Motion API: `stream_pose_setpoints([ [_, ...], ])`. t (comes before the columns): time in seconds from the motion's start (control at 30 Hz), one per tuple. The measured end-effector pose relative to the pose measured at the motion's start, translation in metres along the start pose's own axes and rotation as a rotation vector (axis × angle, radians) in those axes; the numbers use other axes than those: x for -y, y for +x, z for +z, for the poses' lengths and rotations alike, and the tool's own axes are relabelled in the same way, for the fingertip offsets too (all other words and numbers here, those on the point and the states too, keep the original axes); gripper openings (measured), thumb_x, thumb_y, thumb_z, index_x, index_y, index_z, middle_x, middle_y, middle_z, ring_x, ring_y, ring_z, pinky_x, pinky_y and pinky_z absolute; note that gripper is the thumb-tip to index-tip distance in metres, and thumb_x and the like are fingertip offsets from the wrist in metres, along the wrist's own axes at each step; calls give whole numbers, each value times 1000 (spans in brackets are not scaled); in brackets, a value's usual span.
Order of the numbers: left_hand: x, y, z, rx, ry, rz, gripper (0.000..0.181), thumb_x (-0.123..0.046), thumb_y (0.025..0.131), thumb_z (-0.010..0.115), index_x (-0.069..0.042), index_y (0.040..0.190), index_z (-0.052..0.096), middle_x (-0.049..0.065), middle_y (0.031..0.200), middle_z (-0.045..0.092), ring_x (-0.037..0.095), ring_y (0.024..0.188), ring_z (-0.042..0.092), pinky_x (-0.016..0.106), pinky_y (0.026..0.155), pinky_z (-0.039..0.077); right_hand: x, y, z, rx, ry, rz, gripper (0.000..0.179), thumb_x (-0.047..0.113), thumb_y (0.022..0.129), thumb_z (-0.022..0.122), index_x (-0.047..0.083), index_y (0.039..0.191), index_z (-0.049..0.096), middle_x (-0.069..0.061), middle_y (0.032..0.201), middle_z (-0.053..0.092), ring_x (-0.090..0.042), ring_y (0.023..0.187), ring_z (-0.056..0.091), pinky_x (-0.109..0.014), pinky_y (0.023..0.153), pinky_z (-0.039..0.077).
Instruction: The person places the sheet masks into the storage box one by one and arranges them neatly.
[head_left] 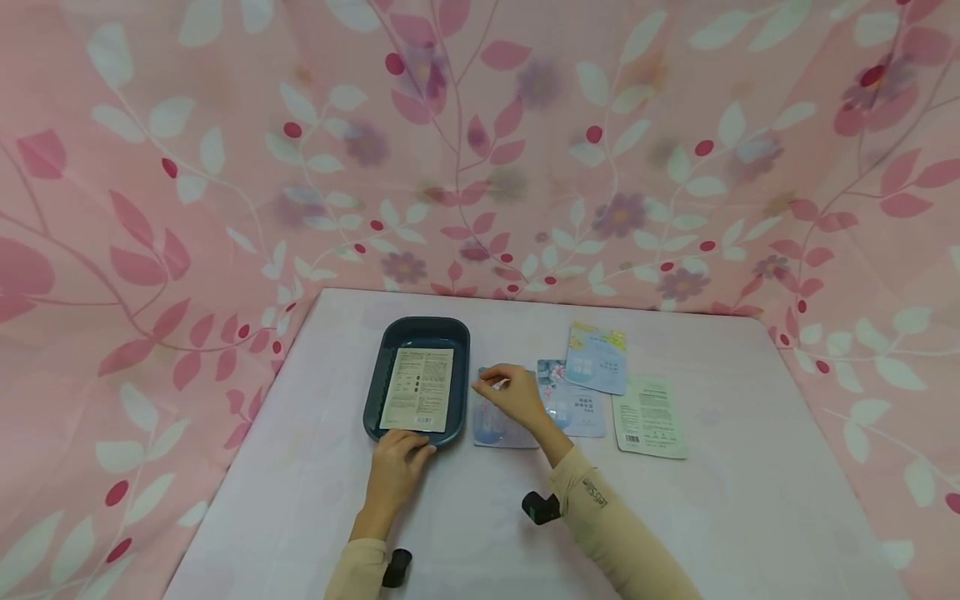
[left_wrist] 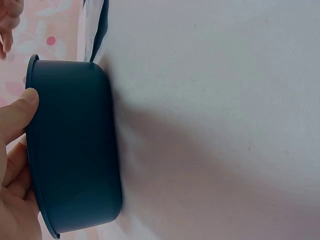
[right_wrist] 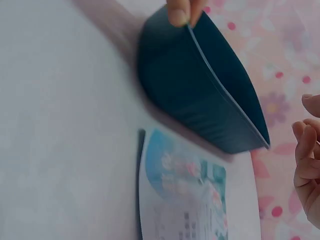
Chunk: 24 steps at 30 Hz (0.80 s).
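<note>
A dark blue rectangular tray (head_left: pixel 372 392) with high walls stands at the table's left. Inside it lies a pale, text-covered flat packet (head_left: pixel 417 390), likely a sheet-mask sachet. My left hand (head_left: pixel 396 467) pinches the tray's near rim; in the left wrist view its thumb (left_wrist: pixel 30 100) lies on the outer wall. To the right of the tray, my right hand (head_left: pixel 513 396) hovers over a blue-and-lilac packet (head_left: pixel 498 429), its fingers loosely bent and holding nothing. That packet is partly hidden by the hand in the head view.
Right of the hand, a flowered packet (head_left: pixel 577 414) is partly overlapped by a light blue packet (head_left: pixel 597 358). A pale green packet (head_left: pixel 651 421) lies farther right, text side up. All rest on a white-covered table (head_left: pixel 750 500), with pink floral cloth (head_left: pixel 480 150) behind.
</note>
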<state>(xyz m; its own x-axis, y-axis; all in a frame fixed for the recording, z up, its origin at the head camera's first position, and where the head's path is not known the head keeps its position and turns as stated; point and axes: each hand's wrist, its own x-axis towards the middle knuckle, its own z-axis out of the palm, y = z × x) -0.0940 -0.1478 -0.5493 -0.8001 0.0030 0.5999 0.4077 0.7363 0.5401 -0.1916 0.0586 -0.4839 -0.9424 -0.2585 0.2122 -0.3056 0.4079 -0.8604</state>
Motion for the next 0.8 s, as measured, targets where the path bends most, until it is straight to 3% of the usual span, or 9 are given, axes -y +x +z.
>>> stream_pose_setpoints([
  [0.3, -1, 0, 0, 13, 2, -21, 20, -1, 61, 86, -2, 74, 71, 5, 75, 66, 22, 76, 61, 36, 70, 50, -20, -4, -50, -96, -30, 64, 20, 13, 82, 72, -1, 95, 70, -14, 85, 69, -19, 61, 59, -21, 55, 46],
  [0.47, -2, 1, -1, 21, 1, -35, 20, -1, 61, 86, -2, 75, 72, 5, 76, 66, 21, 77, 61, 37, 70, 52, -37, -4, -75, -170, -80, 95, 20, 12, 82, 71, -3, 95, 69, -15, 83, 69, -27, 71, 62, -23, 61, 48],
  [0.67, -1, 0, 0, 13, 5, -32, 20, -1, 60, 86, -2, 74, 71, 6, 76, 66, 21, 76, 61, 36, 69, 51, -68, -11, -103, -259, -170, 250, 28, 15, 83, 71, -6, 102, 67, -20, 88, 68, -34, 83, 63, -39, 72, 52],
  [0.8, 0, -1, 0, 10, 2, -30, 21, 0, 59, 86, -2, 74, 71, 6, 76, 66, 22, 76, 61, 36, 69, 51, -90, -20, -118, -326, -244, 343, 34, 19, 85, 70, -7, 107, 64, -24, 91, 68, -37, 84, 64, -43, 70, 52],
])
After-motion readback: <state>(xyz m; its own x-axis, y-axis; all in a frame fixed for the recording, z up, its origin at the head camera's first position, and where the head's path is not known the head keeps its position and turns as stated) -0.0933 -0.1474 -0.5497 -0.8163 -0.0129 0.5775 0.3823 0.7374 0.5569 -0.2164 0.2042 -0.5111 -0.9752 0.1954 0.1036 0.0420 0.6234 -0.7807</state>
